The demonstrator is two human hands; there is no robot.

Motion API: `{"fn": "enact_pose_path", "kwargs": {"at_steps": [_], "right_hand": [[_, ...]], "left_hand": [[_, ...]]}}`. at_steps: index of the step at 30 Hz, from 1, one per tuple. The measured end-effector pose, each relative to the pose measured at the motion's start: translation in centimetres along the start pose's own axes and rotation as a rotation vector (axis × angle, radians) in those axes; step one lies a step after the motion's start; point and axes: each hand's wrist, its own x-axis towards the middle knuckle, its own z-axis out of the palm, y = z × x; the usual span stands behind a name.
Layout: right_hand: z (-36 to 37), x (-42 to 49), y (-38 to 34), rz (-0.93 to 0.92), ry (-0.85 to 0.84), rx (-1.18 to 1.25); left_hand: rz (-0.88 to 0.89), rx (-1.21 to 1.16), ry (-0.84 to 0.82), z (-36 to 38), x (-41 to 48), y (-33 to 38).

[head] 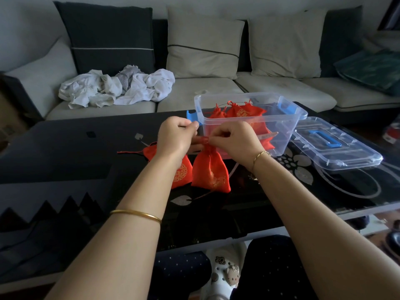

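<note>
A red drawstring pouch (211,172) with gold print stands on the dark glass table (86,148), its neck gathered. My left hand (175,137) and my right hand (234,139) both pinch the pouch's top at its drawstring, fingers curled. A second red pouch (180,172) lies flat behind my left wrist, its red cord (129,152) trailing left. A clear plastic box (281,126) with blue latches stands just beyond my hands and holds several more red pouches (238,111).
The box's clear lid (337,152) with a blue handle lies on the table at the right. A sofa (216,92) with cushions runs behind the table, with crumpled white cloth (116,87) on it. My knees and a white clog (225,267) show below the table edge.
</note>
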Motion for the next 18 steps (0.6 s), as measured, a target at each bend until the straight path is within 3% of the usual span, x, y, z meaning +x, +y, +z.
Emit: {"fn": "enact_pose_path", "kwargs": {"at_steps": [4,7,10,18], "right_hand": [[-0.2,0.1,1.1,0.246,-0.002,0.344],[-0.2,0.1,1.7,0.367,-0.003,0.503],[-0.2,0.1,1.6,0.414,-0.021,0.576],[-0.2,0.1,1.7,0.467,-0.093,0.814]], "left_hand": [[0.046,0.011,0.032,-0.4,0.0,0.5],[0.3,0.292,-0.088,0.1,-1.0,1.1],[0.432,0.531,-0.103,0.8,-1.3,0.7],[0.418,0.669,-0.075,1.3,-1.0,0.1]]}}
